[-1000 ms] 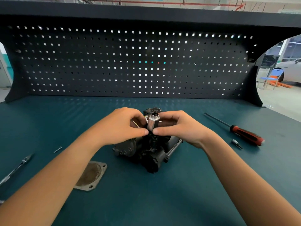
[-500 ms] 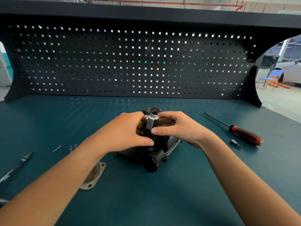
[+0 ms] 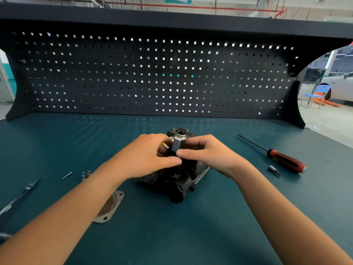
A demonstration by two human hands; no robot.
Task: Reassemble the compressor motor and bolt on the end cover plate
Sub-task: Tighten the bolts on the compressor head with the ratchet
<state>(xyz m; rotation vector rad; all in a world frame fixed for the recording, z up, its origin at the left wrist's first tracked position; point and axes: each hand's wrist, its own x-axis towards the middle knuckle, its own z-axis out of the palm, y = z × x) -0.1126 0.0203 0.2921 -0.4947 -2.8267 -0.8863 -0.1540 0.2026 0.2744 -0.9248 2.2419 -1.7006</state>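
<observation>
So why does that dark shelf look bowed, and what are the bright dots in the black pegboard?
Head view: the wide-angle lens bows the dark shelf and the black perforated pegboard; the dots are light from behind through its square holes, faintly mirrored on the teal bench top; the red-and-black-handled screwdriver is smeared, the dark compressor motor at centre sharper.

Black compressor motor sits on the green bench, silver port upright on top; grey, rust-stained cover plate lies flat, apart, at its left.

Screwdriver (right) and cover plate (left) flank the compressor motor; nearer benchtop lies open.
</observation>
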